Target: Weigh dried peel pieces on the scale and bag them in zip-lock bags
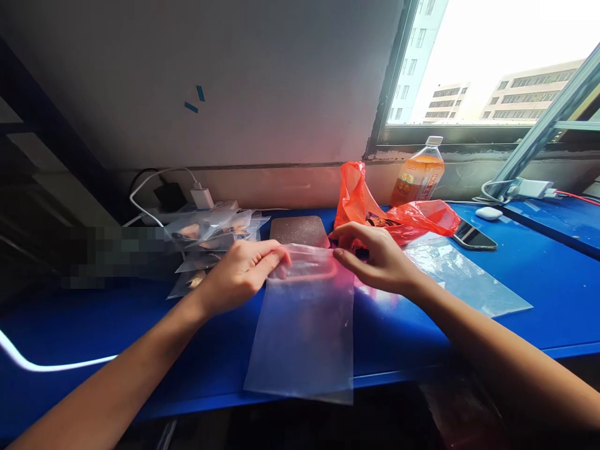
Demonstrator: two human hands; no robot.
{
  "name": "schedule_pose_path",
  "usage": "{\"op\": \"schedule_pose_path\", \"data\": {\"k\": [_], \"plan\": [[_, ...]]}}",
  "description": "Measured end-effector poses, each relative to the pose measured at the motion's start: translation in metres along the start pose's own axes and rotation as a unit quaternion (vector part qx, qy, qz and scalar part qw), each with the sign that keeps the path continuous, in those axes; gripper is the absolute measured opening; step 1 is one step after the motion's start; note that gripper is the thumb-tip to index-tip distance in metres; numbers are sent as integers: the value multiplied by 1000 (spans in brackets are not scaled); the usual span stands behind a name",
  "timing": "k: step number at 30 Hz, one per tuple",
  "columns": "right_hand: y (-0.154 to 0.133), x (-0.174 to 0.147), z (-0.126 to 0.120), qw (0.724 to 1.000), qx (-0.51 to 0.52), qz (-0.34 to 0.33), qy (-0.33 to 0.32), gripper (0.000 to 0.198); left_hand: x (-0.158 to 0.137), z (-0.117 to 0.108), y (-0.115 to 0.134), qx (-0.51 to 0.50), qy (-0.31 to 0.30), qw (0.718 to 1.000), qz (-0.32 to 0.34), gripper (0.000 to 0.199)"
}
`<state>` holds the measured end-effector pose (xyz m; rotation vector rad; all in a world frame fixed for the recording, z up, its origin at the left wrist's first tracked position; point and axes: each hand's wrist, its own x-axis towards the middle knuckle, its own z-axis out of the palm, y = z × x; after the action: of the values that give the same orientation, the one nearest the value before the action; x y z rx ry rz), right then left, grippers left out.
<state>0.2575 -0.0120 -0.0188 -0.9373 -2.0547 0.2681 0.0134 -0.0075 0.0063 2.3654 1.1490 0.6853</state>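
A clear plastic bag (304, 337) hangs flat in front of me, its lower end reaching past the table's front edge. My left hand (248, 269) is closed, pinching the bag's top left corner. My right hand (375, 256) is beside the top right corner, thumb and fingers apart; the thumb tip is at the bag's edge, and I cannot tell whether it touches. Behind the bag lies a flat brownish plate (300, 230). Just beyond my right hand stands a red plastic bag (354, 194) with dark things inside, partly hidden by the hand.
Filled clear bags (210, 228) are piled at the left, near chargers (202, 197) and cables. More flat clear bags (473, 275) lie at the right beside a phone (474, 235) and a white earbud case (488, 214). A drink bottle (420, 172) stands by the window.
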Motion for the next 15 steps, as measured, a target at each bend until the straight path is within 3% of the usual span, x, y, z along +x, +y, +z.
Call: {"op": "schedule_pose_path", "data": {"k": [4,7,11,15], "plan": [[-11,-7,16,996,-8,-73,-59,28,-5,19,5,105,-39,990,83,30],[-17,-12,28,994,15,-70,-82,35,-6,29,6,168,-49,977,122,31],[-20,-15,33,993,47,-57,-92,49,-5,31,5,171,-100,971,137,25],[-22,-17,36,992,27,-92,-82,46,-4,31,6,153,-114,973,131,29]]}}
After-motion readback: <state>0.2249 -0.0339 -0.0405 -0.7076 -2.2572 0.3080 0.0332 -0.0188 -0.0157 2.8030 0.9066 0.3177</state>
